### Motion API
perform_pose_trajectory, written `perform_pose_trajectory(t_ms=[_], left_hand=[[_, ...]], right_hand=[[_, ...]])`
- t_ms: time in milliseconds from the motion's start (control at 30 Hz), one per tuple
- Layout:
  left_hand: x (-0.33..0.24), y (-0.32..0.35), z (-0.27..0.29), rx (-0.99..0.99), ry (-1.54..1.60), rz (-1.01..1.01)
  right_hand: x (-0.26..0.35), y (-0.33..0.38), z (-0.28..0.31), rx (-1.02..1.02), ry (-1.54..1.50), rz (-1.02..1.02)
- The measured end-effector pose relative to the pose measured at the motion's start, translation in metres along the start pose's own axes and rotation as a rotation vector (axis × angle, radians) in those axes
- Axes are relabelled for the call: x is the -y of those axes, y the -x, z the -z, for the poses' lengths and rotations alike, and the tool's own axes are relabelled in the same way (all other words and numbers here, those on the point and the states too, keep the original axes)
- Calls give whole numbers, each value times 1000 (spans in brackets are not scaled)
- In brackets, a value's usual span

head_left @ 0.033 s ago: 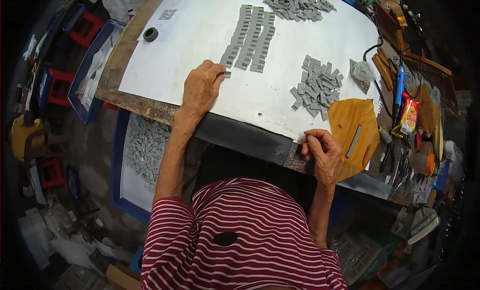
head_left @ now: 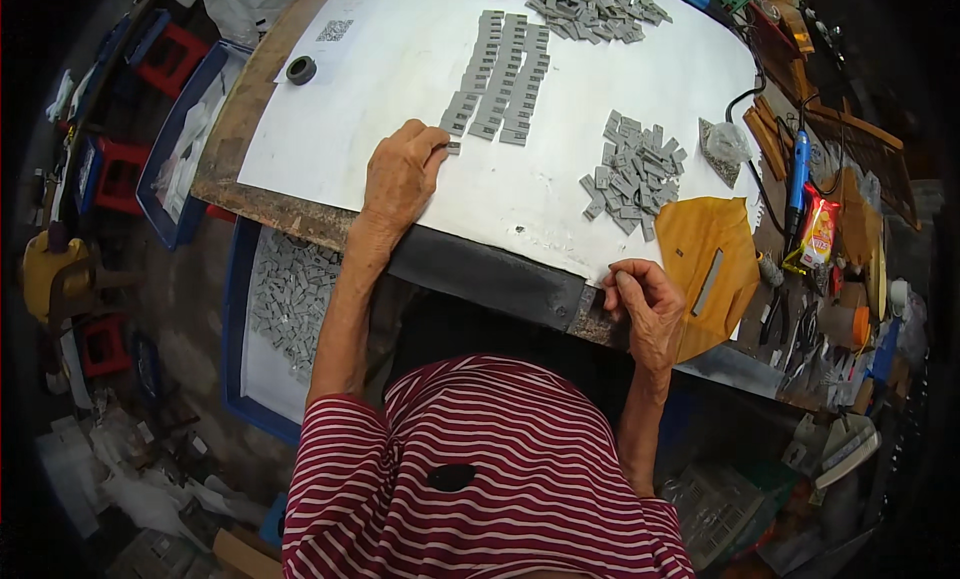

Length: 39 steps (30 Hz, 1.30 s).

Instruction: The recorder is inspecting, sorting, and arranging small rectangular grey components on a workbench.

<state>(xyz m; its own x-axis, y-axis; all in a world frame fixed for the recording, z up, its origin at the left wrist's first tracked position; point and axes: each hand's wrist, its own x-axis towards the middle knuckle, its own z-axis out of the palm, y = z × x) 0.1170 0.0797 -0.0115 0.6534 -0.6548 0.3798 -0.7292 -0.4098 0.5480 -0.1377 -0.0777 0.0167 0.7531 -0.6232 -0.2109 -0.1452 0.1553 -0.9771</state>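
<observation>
My left hand [head_left: 402, 179] is at the near end of the rows, thumb and fingers pinching a small grey flat piece [head_left: 454, 148] on the white sheet [head_left: 350, 129]. Just beyond it, similar grey pieces lie overlapped in three long rows [head_left: 500, 79]. My right hand [head_left: 650, 304] rests at the table's near edge, its fingers curled and thumb pressed to the fingertips. Whatever they hold, if anything, is too small to make out. Beside that hand lies a yellow-brown cloth [head_left: 715, 239] with a thin grey strip [head_left: 708, 282] on it.
Loose grey pieces form a pile [head_left: 635, 174] at the right and another pile [head_left: 590, 4] at the far side. A black ring [head_left: 301, 69] sits at the left. Tools, including a blue-handled one [head_left: 800, 169], crowd the right edge. A blue tray [head_left: 232, 329] of pieces stands below.
</observation>
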Motion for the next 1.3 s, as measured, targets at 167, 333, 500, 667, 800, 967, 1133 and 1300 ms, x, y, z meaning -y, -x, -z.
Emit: perform_pose_trajectory(t_ms=[167, 333, 500, 667, 800, 967, 1133, 1300], left_hand=[[0, -9, -9, -8, 23, -17], [9, -10, -6, -47, 112, -54], [2, -13, -5, -10, 165, -15], [0, -10, -4, -12, 151, 19], [-10, -6, 0, -43, 135, 30], [-41, -1, 6, -80, 143, -27], [-65, 3, -6, -27, 293, -77], [-85, 4, -19, 57, 407, -98]], right_hand=[[7, 13, 11, -100, 32, 8], [18, 19, 26, -112, 81, 28], [27, 23, 54, -293, 188, 146], [12, 4, 83, -443, 357, 193], [2, -14, 84, -364, 598, 297], [2, -29, 74, -339, 817, 400], [-2, -34, 71, -308, 1047, 413], [-5, -38, 70, -249, 1103, 460]])
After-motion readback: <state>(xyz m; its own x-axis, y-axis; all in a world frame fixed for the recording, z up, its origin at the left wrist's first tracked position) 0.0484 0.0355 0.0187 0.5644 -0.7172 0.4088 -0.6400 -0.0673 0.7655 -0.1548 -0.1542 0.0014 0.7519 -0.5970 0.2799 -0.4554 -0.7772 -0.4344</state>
